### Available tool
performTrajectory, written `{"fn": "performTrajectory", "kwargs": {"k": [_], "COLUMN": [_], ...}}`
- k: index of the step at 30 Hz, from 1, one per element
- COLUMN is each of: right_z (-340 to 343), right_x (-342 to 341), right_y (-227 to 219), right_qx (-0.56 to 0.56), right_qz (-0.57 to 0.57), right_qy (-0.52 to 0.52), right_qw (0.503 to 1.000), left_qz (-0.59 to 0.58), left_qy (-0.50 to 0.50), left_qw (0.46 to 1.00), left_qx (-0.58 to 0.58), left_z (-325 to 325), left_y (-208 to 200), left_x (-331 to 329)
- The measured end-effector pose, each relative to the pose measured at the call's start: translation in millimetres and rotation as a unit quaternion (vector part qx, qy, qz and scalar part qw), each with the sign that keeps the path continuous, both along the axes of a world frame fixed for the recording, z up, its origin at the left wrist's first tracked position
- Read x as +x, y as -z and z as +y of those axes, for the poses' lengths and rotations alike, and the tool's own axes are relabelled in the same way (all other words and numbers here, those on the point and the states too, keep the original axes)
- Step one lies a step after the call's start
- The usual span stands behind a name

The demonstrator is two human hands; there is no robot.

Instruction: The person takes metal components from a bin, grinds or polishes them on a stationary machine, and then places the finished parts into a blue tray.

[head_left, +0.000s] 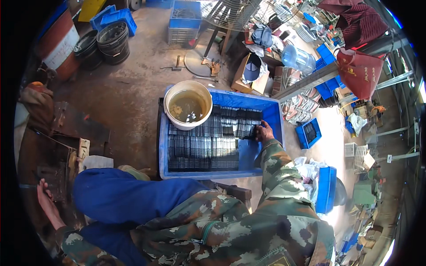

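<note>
A blue plastic crate (205,174) stands before me with rows of thin dark metal plates (204,146) packed on edge in it. My right hand (265,132) reaches in at the crate's right side. Its bent fingers are closed at the end of the upper row, on dark metal plates; the fingertips are partly hidden. A white bucket (188,125) with murky water rests over the crate's far left corner. At the far left my left hand (45,195) is held out, fingers stretched and holding nothing, near a dark, worn surface.
A fan's round base (199,63) and a hammer (178,64) lie beyond the crate. Black buckets (113,43) and a rusty drum (60,48) stand back left. A small blue bin (308,133) sits right. A red bag (360,73) hangs by a beam (310,82).
</note>
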State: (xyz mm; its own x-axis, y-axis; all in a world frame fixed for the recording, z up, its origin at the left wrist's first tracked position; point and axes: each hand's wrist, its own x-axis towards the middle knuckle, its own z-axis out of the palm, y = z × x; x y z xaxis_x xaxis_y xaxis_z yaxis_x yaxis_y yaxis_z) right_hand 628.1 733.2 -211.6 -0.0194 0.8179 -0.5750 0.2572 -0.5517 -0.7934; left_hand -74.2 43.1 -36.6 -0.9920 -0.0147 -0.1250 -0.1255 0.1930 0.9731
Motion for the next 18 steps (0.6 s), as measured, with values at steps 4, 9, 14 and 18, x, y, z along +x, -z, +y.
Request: {"fn": "performTrajectory", "kwargs": {"k": [4, 9, 14, 18], "right_z": [-1, 39, -42, -87], "right_x": [-18, 29, -105, -212], "right_y": [10, 42, -87, -167], "right_qx": [0.029, 0.332, 0.313, 0.357], "right_qz": [-0.051, -0.120, 0.051, 0.109], "right_qy": [-0.022, 0.040, -0.011, -0.168], "right_qw": [0.998, 0.935, 0.948, 0.913], "left_qz": [0.022, 0.027, 0.074, 0.078], "left_qy": [-0.016, -0.019, -0.071, -0.100], "left_qw": [1.000, 0.995, 0.992, 0.985], "left_qx": [0.007, 0.096, 0.067, 0.119], "left_z": [-1, 23, 11, 18], "left_y": [-13, -18, -32, -44], "left_x": [7, 21, 54, 65]}}
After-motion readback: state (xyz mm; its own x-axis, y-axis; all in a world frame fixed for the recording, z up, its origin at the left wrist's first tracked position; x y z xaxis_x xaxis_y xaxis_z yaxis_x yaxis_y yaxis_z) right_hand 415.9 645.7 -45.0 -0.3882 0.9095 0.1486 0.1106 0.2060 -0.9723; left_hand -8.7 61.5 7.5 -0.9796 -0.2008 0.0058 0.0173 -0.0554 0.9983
